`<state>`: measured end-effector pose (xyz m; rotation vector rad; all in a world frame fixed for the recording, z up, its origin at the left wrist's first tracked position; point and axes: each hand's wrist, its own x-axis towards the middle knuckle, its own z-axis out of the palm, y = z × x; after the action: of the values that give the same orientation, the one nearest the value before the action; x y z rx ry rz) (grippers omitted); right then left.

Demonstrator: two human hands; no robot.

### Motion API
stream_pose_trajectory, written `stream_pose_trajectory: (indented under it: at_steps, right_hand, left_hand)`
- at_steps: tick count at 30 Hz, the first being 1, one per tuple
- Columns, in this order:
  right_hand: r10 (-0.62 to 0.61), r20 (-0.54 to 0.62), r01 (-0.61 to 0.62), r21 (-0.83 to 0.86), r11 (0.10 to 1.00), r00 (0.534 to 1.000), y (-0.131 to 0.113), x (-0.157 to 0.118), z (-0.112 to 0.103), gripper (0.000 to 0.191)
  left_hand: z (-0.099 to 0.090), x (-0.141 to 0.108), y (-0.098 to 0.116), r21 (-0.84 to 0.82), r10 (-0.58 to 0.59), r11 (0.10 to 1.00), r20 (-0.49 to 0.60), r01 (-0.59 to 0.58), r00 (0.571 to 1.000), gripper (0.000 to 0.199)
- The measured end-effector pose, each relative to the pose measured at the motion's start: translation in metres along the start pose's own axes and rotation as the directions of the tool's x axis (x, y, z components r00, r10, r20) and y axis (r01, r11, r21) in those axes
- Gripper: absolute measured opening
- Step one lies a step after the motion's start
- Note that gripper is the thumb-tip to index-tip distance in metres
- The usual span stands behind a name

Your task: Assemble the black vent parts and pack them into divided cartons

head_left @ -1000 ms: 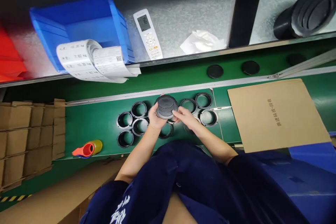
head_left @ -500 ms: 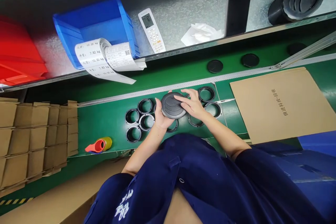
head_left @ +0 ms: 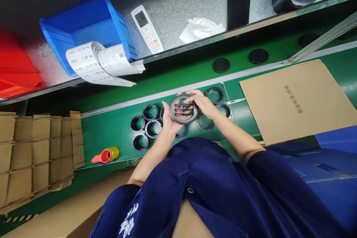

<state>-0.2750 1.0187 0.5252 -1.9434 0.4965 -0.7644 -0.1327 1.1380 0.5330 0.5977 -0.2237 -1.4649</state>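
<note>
A round dark-grey air vent (head_left: 182, 121) with a thick rim is held over the green bench, its slats turned open so that skin shows through the gaps. Beneath it, my left hand (head_left: 170, 123) supports the vent on the palm, the thumb up along its left side. At the upper right rim is my right hand (head_left: 205, 105), bent fingers on the rim and slats; its thumb is hidden. Black rings (head_left: 140, 141) lie in a group left of my hands, with another black ring (head_left: 214, 95) and a few more at right, partly covered by my right hand.
Above the bench runs a metal shelf with a blue bin (head_left: 83, 29), a label roll (head_left: 89, 59), a remote control (head_left: 147, 29), a phone (head_left: 238, 0) and crumpled tissue (head_left: 202, 29). Cardboard (head_left: 298, 100) lies right; cardboard dividers (head_left: 39, 148) stand left; a tape roll (head_left: 111, 153) sits near the front edge.
The vent's slats have swung from closed flat to open, and my left palm now shows through them. My right fingers have shifted toward the upper rim. The whole view has shifted slightly.
</note>
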Motion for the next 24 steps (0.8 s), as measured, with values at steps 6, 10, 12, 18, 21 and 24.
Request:
stream_pose_trajectory:
  at_steps: [6,10,12,18,21,24]
  right_hand:
    - [0.078,-0.083,-0.078,0.014,0.997,0.993,-0.003,-0.004,-0.013,0.071]
    - [0.075,-0.084,-0.081,-0.069,0.994,0.994,-0.002,-0.011,-0.019,0.074]
    - [0.081,-0.086,-0.089,-0.097,0.991,0.993,0.001,-0.013,-0.021,0.076]
    - [-0.065,0.149,0.119,-0.393,0.912,0.987,0.02,-0.019,-0.012,0.063]
    - [-0.035,0.271,0.158,-0.447,0.881,0.962,0.032,-0.023,-0.007,0.09]
    - [0.094,0.259,0.031,-0.44,0.898,0.961,0.049,-0.024,-0.014,0.106]
  left_hand:
    - [0.008,0.013,0.0,-0.027,-0.028,0.999,-0.012,0.028,1.0,0.08]
    - [0.009,0.02,-0.003,-0.043,-0.054,0.998,-0.021,0.053,0.998,0.08]
    - [0.009,0.024,-0.004,-0.054,-0.057,0.997,-0.029,0.055,0.998,0.08]
    - [0.0,0.04,-0.009,-0.061,-0.073,0.996,-0.161,0.064,0.984,0.067]
    - [-0.009,0.052,-0.021,-0.056,-0.171,0.985,-0.206,0.163,0.964,0.064]
    - [-0.017,0.07,-0.041,-0.014,-0.272,0.962,-0.174,0.274,0.946,0.071]
